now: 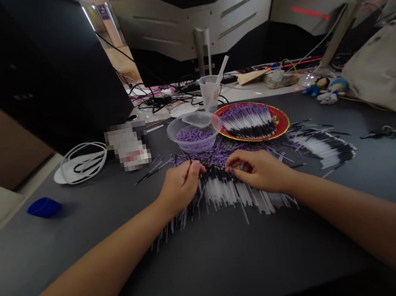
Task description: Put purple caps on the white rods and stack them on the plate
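Note:
My left hand is closed, and a thin dark stick pokes up from its fingers. Thumb and fingertips of my right hand pinch a small purple piece, partly hidden. Both hands hover close together over a heap of thin sticks with white shafts and black ends. Loose purple pieces lie just beyond the hands. A clear plastic bowl behind them holds more purple pieces. On a red plate lie many sticks with purple tips.
More sticks are spread at the right, near some keys. A blue cup-like ring and a coiled white cable lie at the left. A plastic cup with a straw stands behind the bowl; monitors line the back.

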